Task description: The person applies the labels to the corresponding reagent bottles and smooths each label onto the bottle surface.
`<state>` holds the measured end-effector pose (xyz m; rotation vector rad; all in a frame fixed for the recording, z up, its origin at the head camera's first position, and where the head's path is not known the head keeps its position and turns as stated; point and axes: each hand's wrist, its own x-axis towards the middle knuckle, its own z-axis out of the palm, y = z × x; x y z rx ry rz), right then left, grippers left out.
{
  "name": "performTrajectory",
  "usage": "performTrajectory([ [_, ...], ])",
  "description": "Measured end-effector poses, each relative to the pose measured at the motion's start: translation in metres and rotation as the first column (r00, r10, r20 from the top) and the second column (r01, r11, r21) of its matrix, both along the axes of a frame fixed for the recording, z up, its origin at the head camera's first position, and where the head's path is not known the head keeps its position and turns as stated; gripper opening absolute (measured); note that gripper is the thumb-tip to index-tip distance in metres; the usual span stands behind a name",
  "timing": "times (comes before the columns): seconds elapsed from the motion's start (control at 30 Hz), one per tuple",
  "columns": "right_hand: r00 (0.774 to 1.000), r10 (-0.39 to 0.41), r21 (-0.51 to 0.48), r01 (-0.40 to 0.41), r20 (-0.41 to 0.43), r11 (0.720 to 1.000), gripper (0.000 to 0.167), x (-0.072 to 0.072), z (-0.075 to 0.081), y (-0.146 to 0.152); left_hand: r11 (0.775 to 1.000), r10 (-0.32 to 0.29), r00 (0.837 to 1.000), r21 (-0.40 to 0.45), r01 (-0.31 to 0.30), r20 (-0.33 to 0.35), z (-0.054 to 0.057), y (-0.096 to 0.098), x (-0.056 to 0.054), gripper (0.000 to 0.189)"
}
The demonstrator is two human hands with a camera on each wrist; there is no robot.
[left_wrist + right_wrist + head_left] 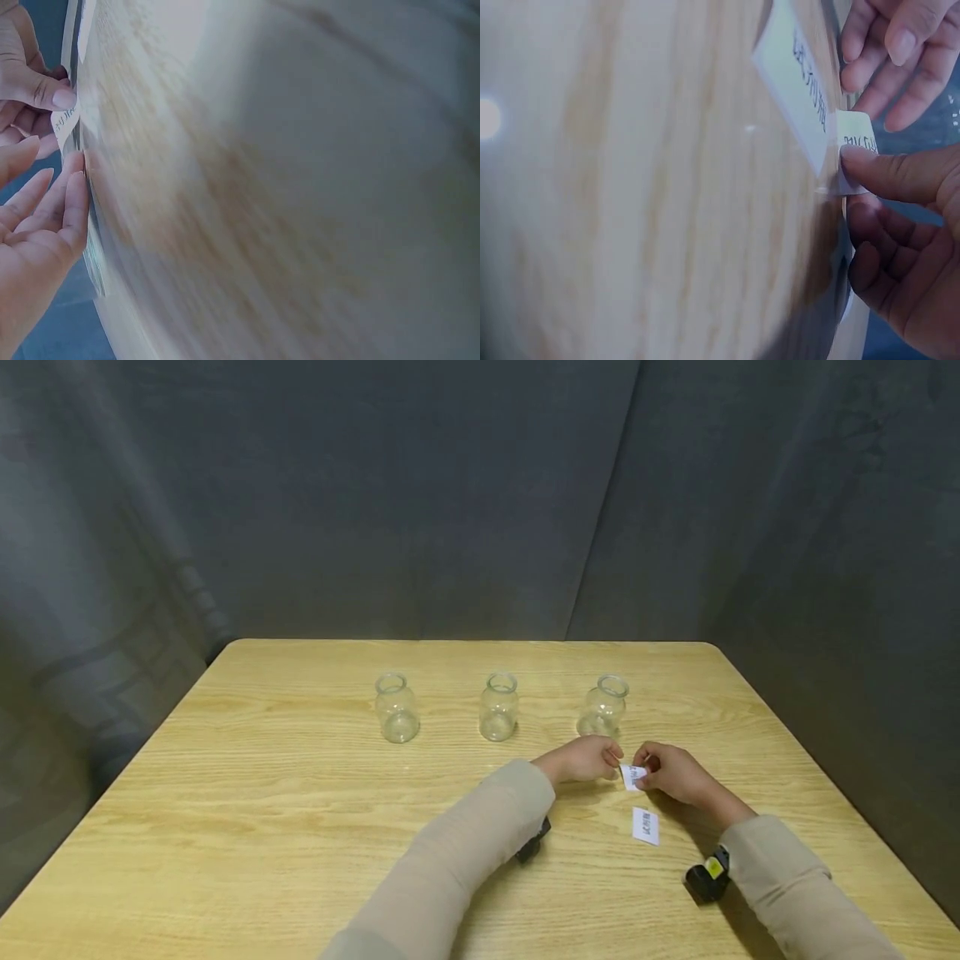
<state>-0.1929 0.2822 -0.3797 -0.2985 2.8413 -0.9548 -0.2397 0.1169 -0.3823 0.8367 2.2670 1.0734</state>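
My right hand (678,774) pinches a small white paper label (630,774) with handwriting, thumb on its written face in the right wrist view. At the label's other edge is my left hand (587,758), its fingers loosely extended and its thumb apart from them. In the left wrist view, the left fingertips (75,161) lie right by the label's lower corner. A second handwritten white label (645,827) lies on the table nearer to me. The rightmost clear glass jar (602,712) stands just beyond my hands, its base partly hidden by the left one.
Two more open glass jars, a middle jar (498,710) and a left jar (397,710), stand in a row with it on the wooden table (262,793). Grey curtains (420,510) hang behind and beside the table.
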Motion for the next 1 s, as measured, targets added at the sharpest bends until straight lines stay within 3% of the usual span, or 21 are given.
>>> performTrajectory([
  [0.23, 1.000, -0.016, -0.069, 0.017, 0.002, 0.998, 0.021, 0.000, -0.001, -0.002, 1.000, 0.006, 1.000, -0.011, -0.006, -0.017, 0.004, 0.000, 0.002, 0.027],
  [0.53, 1.000, -0.023, -0.175, 0.023, 0.004, 0.984, 0.020, 0.001, 0.004, -0.008, 0.998, 0.070, 0.994, 0.015, -0.069, -0.086, 0.006, -0.002, 0.000, 0.019],
  [0.83, 0.999, -0.029, -0.206, 0.020, -0.041, 0.978, 0.021, 0.003, 0.009, -0.013, 0.983, 0.167, 0.983, 0.086, -0.161, -0.072, 0.005, -0.006, 0.002, 0.006],
  [1.0, 0.997, -0.051, -0.219, 0.039, -0.051, 0.975, 0.024, 0.004, 0.011, -0.018, 0.966, 0.206, 0.979, 0.158, -0.205, 0.012, 0.003, -0.011, 0.003, 0.003],
])
